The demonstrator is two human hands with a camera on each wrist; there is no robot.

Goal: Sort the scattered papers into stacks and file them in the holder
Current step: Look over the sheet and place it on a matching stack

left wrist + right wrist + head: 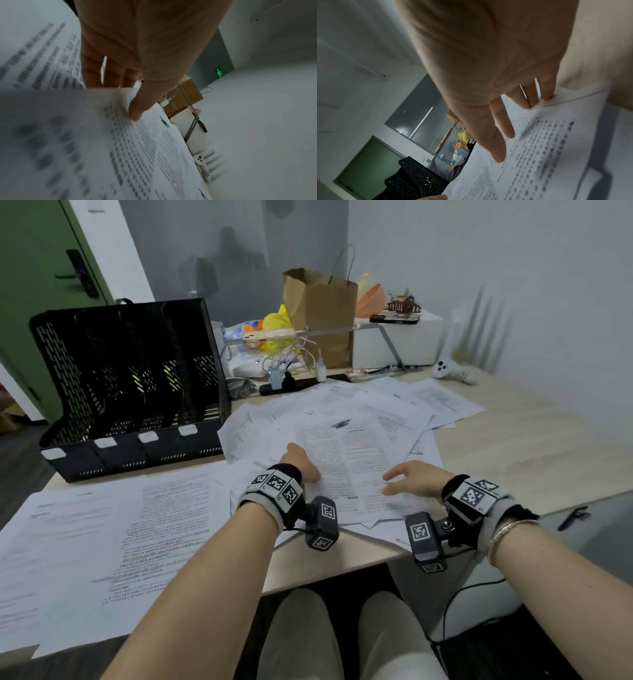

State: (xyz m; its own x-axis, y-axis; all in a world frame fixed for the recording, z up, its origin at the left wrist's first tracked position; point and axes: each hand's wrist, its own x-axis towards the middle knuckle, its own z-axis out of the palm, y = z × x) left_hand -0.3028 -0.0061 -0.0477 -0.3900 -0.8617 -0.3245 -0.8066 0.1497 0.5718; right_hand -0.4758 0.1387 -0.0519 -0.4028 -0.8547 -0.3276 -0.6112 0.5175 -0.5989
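A person sits at a table [513, 453] with a messy pile of papers [342, 419] spread over the middle of it. One printed page [346, 467] lies on top of the pile, right in front of the person.

The left hand [301, 462] holds the left edge of this page. Its thumb [137, 111] sits on top of the page and its fingers [96, 67] go under it, so the edge is lifted a little.

The right hand [416, 479] rests on the right side of the same page. Its fingers [501, 121] are straight and spread apart, and the tips of some of them touch the paper. It holds nothing.

The black holder [133, 385] stands at the left back of the table, just beside the pile. No paper shows in its slots. Two more pages [102, 542] lie flat side by side near the front left, in front of the holder.

A brown paper bag [320, 309] stands behind the pile, and a white controller [452, 371] lies at the far right.
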